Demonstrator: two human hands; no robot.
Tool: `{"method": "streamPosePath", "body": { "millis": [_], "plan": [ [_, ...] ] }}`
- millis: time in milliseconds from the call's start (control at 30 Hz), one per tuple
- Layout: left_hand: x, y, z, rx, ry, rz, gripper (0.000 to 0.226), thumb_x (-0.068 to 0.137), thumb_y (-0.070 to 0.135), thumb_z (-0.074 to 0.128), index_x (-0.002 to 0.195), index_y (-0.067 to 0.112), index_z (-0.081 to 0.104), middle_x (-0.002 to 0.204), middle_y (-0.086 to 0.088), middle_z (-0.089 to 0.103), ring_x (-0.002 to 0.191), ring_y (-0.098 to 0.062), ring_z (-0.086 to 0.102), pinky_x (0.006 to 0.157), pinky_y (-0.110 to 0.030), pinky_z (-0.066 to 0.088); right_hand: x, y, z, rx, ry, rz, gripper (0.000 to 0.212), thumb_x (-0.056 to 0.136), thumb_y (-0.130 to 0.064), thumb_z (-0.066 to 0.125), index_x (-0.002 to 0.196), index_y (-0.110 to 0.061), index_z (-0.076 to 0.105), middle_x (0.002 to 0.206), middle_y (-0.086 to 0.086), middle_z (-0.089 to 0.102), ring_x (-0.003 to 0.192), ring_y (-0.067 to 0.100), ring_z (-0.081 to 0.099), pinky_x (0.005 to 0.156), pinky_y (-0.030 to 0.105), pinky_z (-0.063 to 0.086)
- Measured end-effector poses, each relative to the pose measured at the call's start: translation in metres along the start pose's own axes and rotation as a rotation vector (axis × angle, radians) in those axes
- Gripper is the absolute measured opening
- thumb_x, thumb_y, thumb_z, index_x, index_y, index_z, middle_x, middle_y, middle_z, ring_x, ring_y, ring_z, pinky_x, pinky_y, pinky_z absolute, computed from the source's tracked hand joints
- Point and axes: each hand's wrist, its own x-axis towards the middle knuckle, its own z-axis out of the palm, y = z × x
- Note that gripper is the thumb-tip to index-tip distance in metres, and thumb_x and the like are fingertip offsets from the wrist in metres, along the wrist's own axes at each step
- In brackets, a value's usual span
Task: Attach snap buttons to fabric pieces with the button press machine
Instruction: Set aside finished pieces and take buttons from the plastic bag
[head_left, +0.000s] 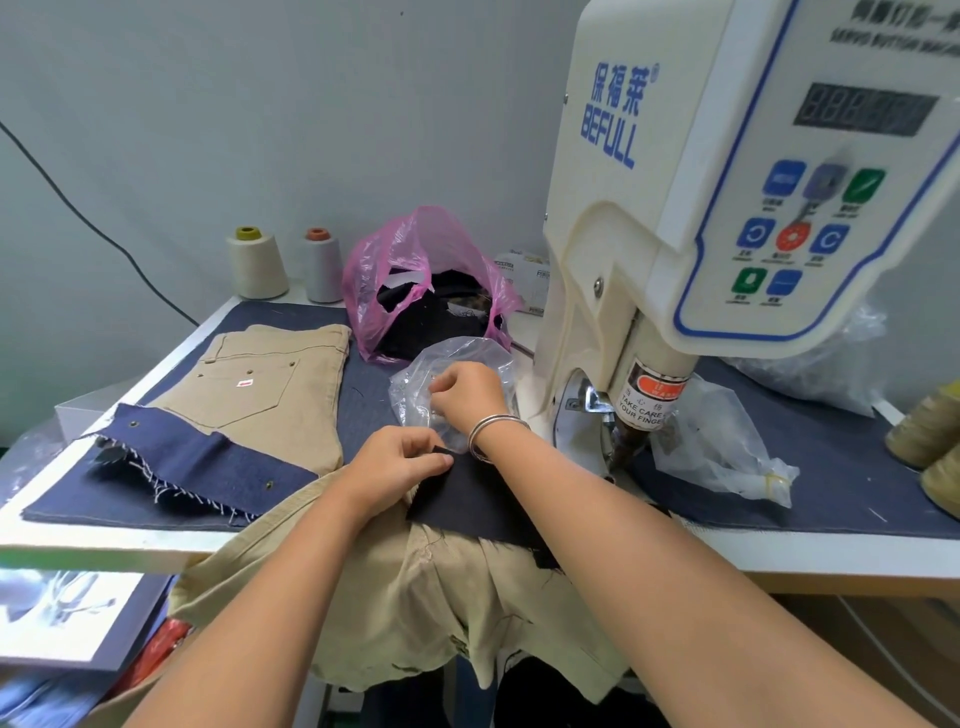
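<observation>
Beside the button press machine (727, 208), on the near edge of the table (779, 561), lies the dark fabric piece (467, 499) you are working on, draped partly over beige trousers (415, 597) that hang off the edge toward you. Your left hand (395, 467) pinches its far corner between thumb and curled fingers (441, 460), so that hand is closed on the cloth. Your right hand (465, 395) reaches into a clear plastic bag (415, 389) just behind the fabric, its fingers bent as if picking something out; what they hold, if anything, is hidden, though a snap part seems the likely aim. A silver bangle (493, 431) sits on that wrist. Judge the fabric as light, limp and prone to slide on the smooth cloth under it: hold it near the spot where the snap goes, flat and taut, not by a loose corner. The snap parts should be small, hard and slippery, best pinched by the rim with fingertips. When you move to the press head (644, 410), keep your grip back from the die; the warning label there speaks of fingers. Left of you lie folded beige trousers (270, 379) and a navy denim strip (208, 467) with snaps already set.
</observation>
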Motion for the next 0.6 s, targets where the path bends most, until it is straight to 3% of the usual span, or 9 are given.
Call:
{"method": "streamPosePath", "body": {
  "millis": [133,267,367,467,600],
  "plan": [
    [-0.002,0.005,0.001,-0.022,-0.005,-0.013,0.022,0.08,0.017,0.068,0.079,-0.005,0.064,0.072,-0.011,0.06,0.072,-0.019,0.053,0.075,-0.034,0.041,-0.002,0.005,0.001,0.266,-0.012,0.15,0.011,0.077,0.001,0.064,0.082,-0.001,0.073,0.075,0.011,0.069,0.071,0.018,0.064,0.078,0.033,0.057],
    [-0.003,0.005,0.001,-0.036,-0.004,-0.003,0.029,0.074,0.024,0.065,0.076,-0.005,0.063,0.069,-0.01,0.059,0.07,-0.017,0.051,0.073,-0.033,0.039,-0.023,-0.005,-0.01,0.558,0.018,0.158,0.015,0.082,-0.007,0.069,0.093,0.003,0.071,0.073,0.009,0.065,0.061,0.012,0.058,0.066,0.021,0.053],
    [-0.003,0.004,0.0,-0.026,-0.01,0.018,0.029,0.076,0.023,0.065,0.08,-0.006,0.065,0.073,-0.021,0.062,0.071,-0.016,0.052,0.073,-0.034,0.04,-0.069,-0.015,-0.03,0.64,0.069,-0.008,0.003,0.081,-0.012,0.071,0.083,-0.01,0.073,0.069,-0.004,0.065,0.06,0.004,0.057,0.06,0.014,0.049],
    [-0.004,0.004,0.001,-0.021,-0.023,0.025,0.032,0.074,0.027,0.063,0.083,-0.003,0.067,0.076,-0.017,0.064,0.074,-0.016,0.054,0.074,-0.033,0.04,-0.134,0.001,-0.058,0.666,0.067,-0.107,0.014,0.081,-0.011,0.072,0.074,-0.023,0.073,0.061,-0.013,0.065,0.057,-0.004,0.057,0.055,0.01,0.045],
    [-0.001,-0.002,0.001,-0.011,-0.016,0.012,0.017,0.087,0.008,0.065,0.07,0.008,0.065,0.068,-0.004,0.063,0.068,-0.015,0.055,0.072,-0.032,0.04,-0.187,0.052,-0.096,0.666,0.27,0.069,0.018,0.081,-0.012,0.07,0.073,-0.027,0.075,0.06,-0.007,0.064,0.054,0.003,0.055,0.056,0.012,0.046]
  ]
}}
